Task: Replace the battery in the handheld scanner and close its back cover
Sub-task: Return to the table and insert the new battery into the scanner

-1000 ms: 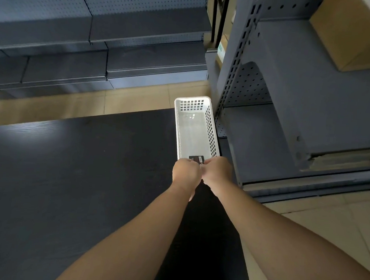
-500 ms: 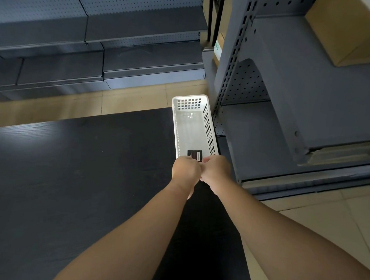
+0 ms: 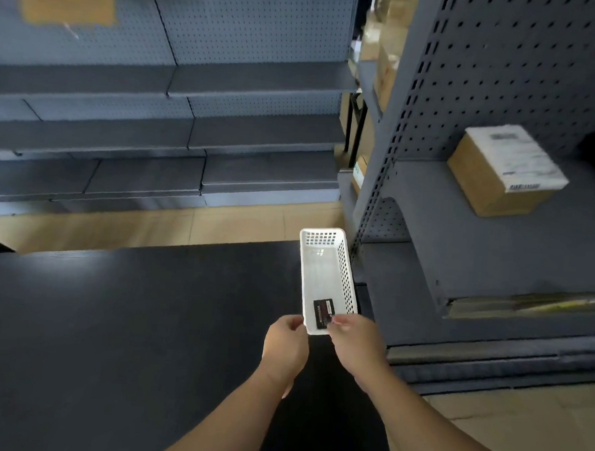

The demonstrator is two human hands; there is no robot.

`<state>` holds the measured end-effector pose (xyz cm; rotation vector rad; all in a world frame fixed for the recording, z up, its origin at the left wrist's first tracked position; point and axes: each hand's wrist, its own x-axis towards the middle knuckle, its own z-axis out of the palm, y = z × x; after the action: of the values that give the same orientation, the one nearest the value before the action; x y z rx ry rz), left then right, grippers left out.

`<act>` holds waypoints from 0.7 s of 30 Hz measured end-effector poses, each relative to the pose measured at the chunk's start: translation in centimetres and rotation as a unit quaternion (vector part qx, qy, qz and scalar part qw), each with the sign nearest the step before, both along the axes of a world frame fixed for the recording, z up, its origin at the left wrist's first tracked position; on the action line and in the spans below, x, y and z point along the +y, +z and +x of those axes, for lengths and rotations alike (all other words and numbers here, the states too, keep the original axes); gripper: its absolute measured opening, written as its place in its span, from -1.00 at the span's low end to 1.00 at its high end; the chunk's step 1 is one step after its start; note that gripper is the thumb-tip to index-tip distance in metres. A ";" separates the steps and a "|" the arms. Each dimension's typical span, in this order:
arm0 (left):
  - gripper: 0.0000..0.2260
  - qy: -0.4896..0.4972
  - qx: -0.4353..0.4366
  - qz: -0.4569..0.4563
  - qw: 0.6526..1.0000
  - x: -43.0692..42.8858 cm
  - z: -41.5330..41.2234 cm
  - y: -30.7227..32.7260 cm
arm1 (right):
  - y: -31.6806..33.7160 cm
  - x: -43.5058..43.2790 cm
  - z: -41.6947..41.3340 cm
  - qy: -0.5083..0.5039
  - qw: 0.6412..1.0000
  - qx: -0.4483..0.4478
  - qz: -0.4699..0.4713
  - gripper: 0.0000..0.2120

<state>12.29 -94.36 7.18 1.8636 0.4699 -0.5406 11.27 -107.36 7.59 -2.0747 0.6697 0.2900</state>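
Note:
A small black battery (image 3: 323, 311) with a label lies in the near end of a white perforated basket (image 3: 347, 273) at the right edge of the black table (image 3: 126, 319). My right hand (image 3: 355, 344) reaches in from the right, and its thumb and forefinger pinch the battery's near right corner. My left hand (image 3: 286, 343) is curled against the basket's near left corner, holding it. No handheld scanner is in view.
Grey metal shelving (image 3: 496, 258) stands close to the table's right side, with a cardboard box (image 3: 501, 171) on one shelf. More grey shelves (image 3: 190, 131) run along the far wall beyond a strip of tan floor (image 3: 184, 225).
My hands were pressed together at the basket's near end and have now spread apart, uncovering more of the battery. The view has tilted up, showing more shelving.

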 end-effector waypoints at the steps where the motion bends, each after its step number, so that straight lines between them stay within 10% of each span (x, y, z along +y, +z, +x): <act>1: -0.68 -0.004 -0.008 0.020 1.000 1.3 -0.6 0.6 | 0.8 0.6 -0.4 0.036 0.999 -0.014 -0.015 -0.72; 8: -0.64 -0.087 -0.090 0.233 0.964 11.6 -5.3 5.8 | 5.7 9.5 -0.9 0.345 0.922 -0.103 -0.144 -0.67; 21: -0.87 0.099 0.008 0.483 0.870 32.6 -25.1 11.6 | 12.4 35.3 -12.3 0.740 0.569 -0.253 -0.256 -0.77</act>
<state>-12.85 -61.74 18.73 2.7074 1.0671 -0.1619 -1.06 -72.10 19.99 -2.5501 -1.7082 0.3723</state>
